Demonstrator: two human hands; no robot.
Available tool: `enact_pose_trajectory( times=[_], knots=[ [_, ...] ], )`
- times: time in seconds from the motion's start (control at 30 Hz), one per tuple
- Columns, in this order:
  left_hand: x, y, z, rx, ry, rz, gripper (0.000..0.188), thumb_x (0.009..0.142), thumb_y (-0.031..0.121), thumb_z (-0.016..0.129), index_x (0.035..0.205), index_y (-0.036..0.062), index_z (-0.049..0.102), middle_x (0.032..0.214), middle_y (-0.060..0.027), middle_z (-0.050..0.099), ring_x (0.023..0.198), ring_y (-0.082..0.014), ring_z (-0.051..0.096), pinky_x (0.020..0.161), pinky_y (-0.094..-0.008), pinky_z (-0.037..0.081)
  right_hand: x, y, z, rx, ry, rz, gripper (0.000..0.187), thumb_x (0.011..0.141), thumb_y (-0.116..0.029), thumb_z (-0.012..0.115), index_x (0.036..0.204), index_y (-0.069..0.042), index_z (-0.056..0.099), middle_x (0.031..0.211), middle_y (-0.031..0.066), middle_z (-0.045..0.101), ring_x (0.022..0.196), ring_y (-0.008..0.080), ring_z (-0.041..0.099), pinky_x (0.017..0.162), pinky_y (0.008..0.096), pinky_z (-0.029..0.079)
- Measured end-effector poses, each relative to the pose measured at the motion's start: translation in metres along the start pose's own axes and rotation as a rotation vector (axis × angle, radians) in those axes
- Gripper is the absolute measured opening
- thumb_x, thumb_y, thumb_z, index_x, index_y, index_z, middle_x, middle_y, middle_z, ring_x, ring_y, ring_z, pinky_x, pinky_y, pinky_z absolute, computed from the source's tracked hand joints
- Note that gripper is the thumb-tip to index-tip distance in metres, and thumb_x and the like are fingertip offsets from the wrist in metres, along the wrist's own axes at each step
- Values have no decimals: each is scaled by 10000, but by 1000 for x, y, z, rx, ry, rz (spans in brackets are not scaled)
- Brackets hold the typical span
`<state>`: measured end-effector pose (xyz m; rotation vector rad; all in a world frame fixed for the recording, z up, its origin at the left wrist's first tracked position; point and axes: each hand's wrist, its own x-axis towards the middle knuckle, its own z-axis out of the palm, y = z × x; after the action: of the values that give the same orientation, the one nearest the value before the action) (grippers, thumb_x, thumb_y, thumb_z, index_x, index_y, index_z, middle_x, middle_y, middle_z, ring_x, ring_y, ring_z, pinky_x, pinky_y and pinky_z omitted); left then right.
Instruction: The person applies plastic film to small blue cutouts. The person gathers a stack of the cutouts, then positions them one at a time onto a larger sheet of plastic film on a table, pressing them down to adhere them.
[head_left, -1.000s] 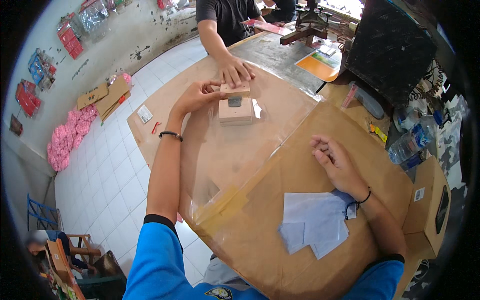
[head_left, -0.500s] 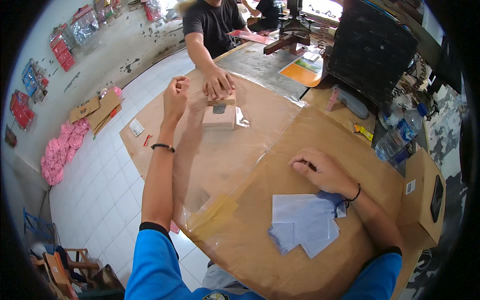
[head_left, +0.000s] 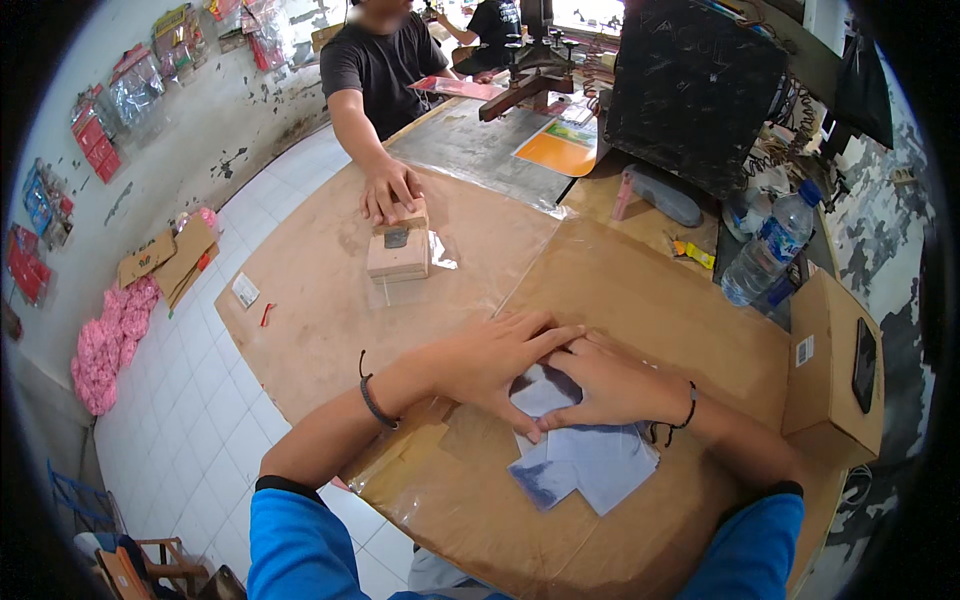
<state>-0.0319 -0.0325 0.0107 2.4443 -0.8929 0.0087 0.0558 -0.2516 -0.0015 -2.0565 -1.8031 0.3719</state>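
The bench (head_left: 310, 250) has a brown top, with a glossy seam (head_left: 525, 268) running across it. On its near part lie several overlapping pale sheets (head_left: 607, 465), their upper portion partly hidden. Farther off, a pale wooden block (head_left: 398, 262) sits with clear plastic (head_left: 445, 252) just beside it. Near the left edge lie a white card (head_left: 245, 290) and a small red strip (head_left: 267, 315); a cardboard box (head_left: 828, 375) stands at the right edge.

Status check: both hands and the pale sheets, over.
Left hand and right hand meet over pale sheets, both open. Sheets overlap, partly hidden by hands. Co-worker's hand on wooden blocks, farther off.
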Motion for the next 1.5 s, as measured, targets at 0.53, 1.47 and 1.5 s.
enact_pose_trajectory(
  times=[0.53,1.47,1.5],
  knots=[
    [2,21,17,114,-40,-92,1289,651,527,866,1610,37,156,1454,-266,405,1348,-452,411,1132,-524,309,-5,-1,1,-84,295,-51,511,758,-361,831,1120,-39,667,1124,136,635,1009,324,624,894,423,505],
    [7,17,14,-12,-168,90,843,722,445,841,1355,-14,524,1144,-174,555,1151,-346,522,1009,-425,416,-55,-56,12,-280,116,110,929,761,-700,743,1284,43,549,1141,217,553,1118,365,529,954,474,429],
    [7,16,14,-25,-172,88,843,723,446,840,1356,-13,522,1144,-174,554,1152,-345,522,1009,-426,415,-53,-55,12,-270,115,114,916,769,-691,741,1279,44,546,1142,222,555,1117,374,537,953,478,435]
  ],
)
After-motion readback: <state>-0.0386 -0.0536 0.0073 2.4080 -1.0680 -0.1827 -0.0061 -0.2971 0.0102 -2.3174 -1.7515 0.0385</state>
